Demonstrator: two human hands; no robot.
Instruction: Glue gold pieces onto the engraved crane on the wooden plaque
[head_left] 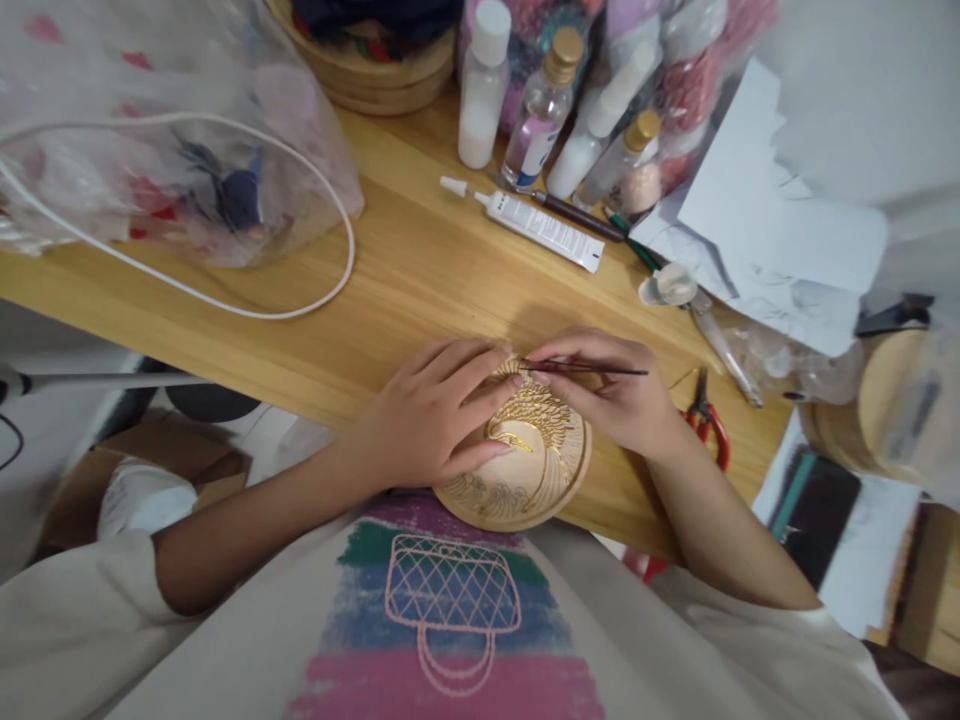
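Observation:
A round wooden plate [472,500] lies at the table's front edge, close to my body. Gold wire [551,415] forms a feather-like pattern over its upper right, and drawn wave lines show near the bottom. My left hand [431,415] rests on the plate's left side, fingers stretched out and thumb apart, fingertips by the upper rim. In my right hand [615,390] are dark, slim tweezers [611,370], pinched between thumb and fingers. Their tips point left at the plate's upper edge, beside my left fingertips. Whatever sits at the tips is too small to make out.
Red-handled pliers [705,420] lie right of my right hand. Beyond the plate are a white glue tube [547,230], a dark-handled tool [581,215] and several bottles [538,120]. A white cable [300,310] loops beside a plastic bag [225,150]. Papers [780,220] lie at right.

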